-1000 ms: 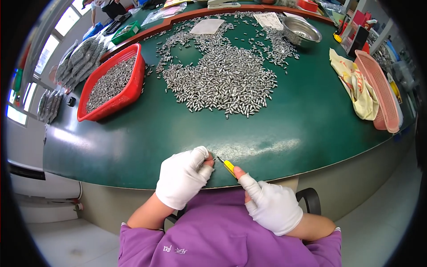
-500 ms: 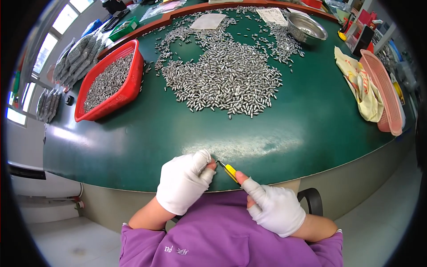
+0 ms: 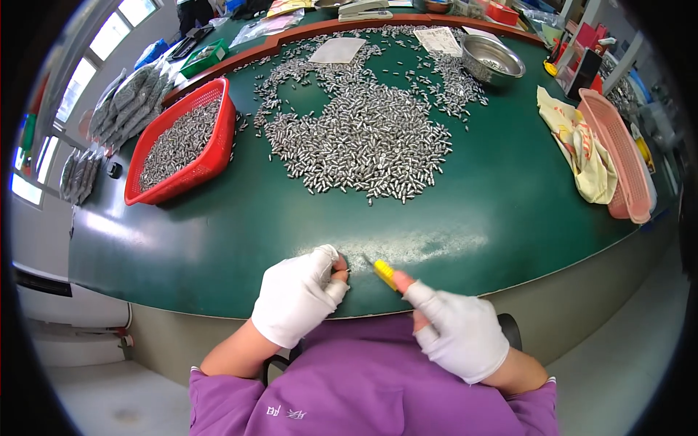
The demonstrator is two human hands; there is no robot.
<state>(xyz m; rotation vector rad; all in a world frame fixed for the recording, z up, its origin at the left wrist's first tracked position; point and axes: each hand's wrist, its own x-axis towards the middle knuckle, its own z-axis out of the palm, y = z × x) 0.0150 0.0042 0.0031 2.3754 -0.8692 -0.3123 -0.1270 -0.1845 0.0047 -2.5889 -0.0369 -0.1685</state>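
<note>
In the head view, the left hand (image 3: 299, 294), in a white knit glove with cut-off fingertips, is resting at the near edge of the smooth green table (image 3: 509, 211); its bare fingertips are pinching together, though what they are pinching is too small to make out. The right hand (image 3: 456, 330), gloved the same way, is closing around a slim yellow-handled tool (image 3: 383, 272), whose thin metal tip is pointing toward the left fingers. Well beyond both hands, a broad heap of small shiny metal cylinders (image 3: 363, 142) is spreading over the table's middle. A red perforated plastic basket (image 3: 180, 145) is holding more of them at the left. A round steel bowl (image 3: 493, 58), a crumpled yellowish cloth (image 3: 578, 149) and a pink mesh tray (image 3: 618, 156) are lying at the right.
</note>
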